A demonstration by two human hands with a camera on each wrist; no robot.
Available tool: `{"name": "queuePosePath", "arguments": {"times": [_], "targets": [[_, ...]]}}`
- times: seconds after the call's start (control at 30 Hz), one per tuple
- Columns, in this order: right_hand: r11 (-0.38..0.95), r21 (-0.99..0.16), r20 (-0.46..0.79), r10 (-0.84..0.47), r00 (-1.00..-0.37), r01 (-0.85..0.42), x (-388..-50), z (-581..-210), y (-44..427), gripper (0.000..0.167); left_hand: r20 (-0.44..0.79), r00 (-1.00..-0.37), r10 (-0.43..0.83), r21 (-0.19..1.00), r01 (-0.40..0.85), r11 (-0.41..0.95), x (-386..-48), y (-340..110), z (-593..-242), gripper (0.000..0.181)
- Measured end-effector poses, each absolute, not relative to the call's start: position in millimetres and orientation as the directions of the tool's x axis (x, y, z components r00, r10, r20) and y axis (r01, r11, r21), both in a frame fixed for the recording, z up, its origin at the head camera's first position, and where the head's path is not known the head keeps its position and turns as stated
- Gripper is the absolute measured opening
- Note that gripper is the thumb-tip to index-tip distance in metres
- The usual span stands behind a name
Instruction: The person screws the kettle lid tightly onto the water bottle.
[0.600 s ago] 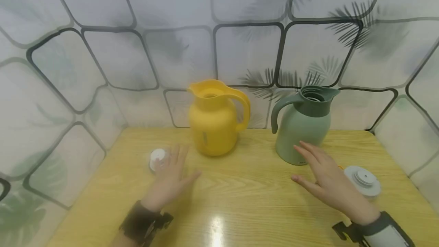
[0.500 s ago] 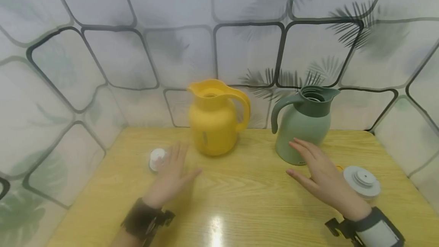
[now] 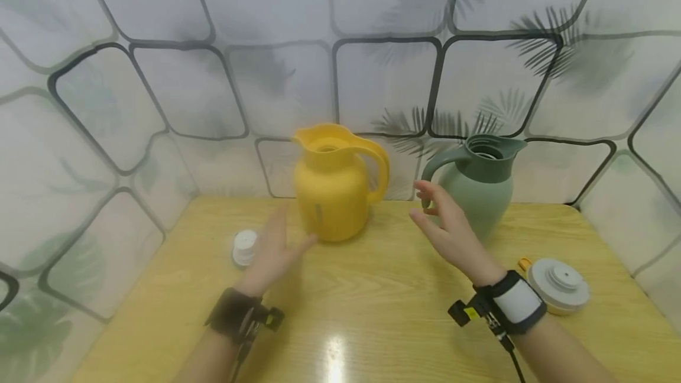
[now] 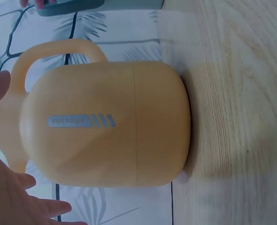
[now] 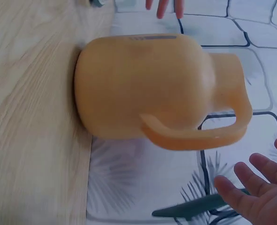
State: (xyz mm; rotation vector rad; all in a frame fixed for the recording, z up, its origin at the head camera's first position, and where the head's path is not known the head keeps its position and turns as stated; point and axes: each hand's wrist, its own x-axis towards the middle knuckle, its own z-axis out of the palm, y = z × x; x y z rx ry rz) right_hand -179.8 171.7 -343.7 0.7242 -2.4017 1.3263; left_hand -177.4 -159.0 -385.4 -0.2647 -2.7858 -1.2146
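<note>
Head view showed, nearest, the right grip [image 3: 452,229] with fingers loosely parted before the handle [image 3: 441,160] of the green jug [image 3: 484,203], and the left grip [image 3: 272,256], blurred, with thumb spread wide. On the surface [image 3: 372,306], a wide pale lid [image 3: 558,283] lay right, a small white lid [image 3: 245,247] left. Farther off, the yellow jug [image 3: 332,194] stood upright, left of the green one, before a patterned wall [image 3: 385,81].

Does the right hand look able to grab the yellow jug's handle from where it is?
Probably yes: the handle of the yellow jug sticks out on the side toward the empty right hand, and nothing visible stands between them.
</note>
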Motion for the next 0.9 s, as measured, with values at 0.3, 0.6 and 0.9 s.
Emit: {"name": "queuePosePath", "arguments": {"times": [0.3, 0.6, 0.9], "targets": [[0.384, -0.832, 0.330, -0.238, -0.913, -0.401, -208, -329, 151, 0.055, 0.147, -0.987, 0.067, 0.768, 0.157, 0.621, -193, -155, -387, 0.102], [0.186, -0.946, 0.224, -0.211, -0.952, -0.264, -240, -330, 133, 0.055, 0.059, -0.998, 0.034, 0.844, 0.068, 0.532, -210, -156, -389, 0.101], [0.165, -0.980, 0.080, -0.170, -0.982, -0.108, -253, -334, 120, 0.061, -0.045, -0.999, -0.002, 0.895, -0.041, 0.444, -224, -155, -394, 0.105]]}}
